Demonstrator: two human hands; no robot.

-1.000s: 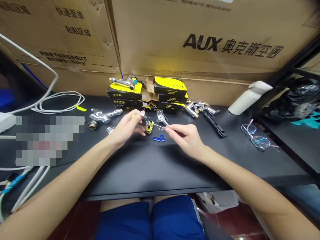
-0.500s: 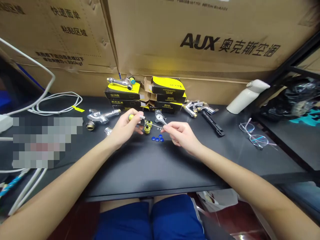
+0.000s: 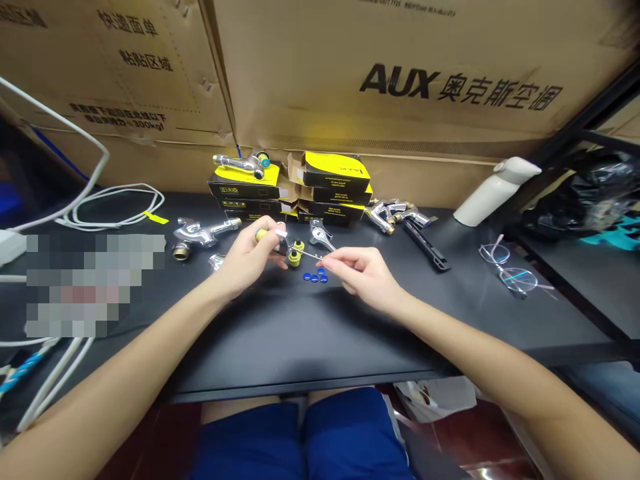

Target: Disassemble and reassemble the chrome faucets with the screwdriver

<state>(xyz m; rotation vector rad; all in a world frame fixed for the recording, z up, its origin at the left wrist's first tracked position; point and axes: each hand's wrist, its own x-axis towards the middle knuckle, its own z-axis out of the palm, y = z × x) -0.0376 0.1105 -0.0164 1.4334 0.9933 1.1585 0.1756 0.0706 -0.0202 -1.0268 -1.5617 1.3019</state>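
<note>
My left hand point(image 3: 254, 257) is closed around a small part with a yellow end point(image 3: 261, 235) and a chrome piece, mostly hidden by the fingers. Between thumb and fingertips, my right hand point(image 3: 361, 270) pinches a thin metal rod point(image 3: 309, 254), whose far end points at the part in my left hand. I cannot tell whether they touch. Just behind the rod, yellow-and-black faucet cartridges point(image 3: 294, 259) stand on the table. Several blue caps point(image 3: 315, 278) lie in front of them. Chrome faucet handles point(image 3: 321, 235) rest beyond my right fingers.
Stacked black-and-yellow boxes point(image 3: 335, 172) stand at the back, with a chrome faucet point(image 3: 243, 164) on top. More faucets lie left point(image 3: 203, 233) and right point(image 3: 400, 215). A black tool point(image 3: 425, 245), glasses point(image 3: 517, 280) and a white bottle point(image 3: 493, 193) sit to the right.
My right hand has shifted slightly left, along with the rod. My left hand has barely moved and keeps hold of its part.
</note>
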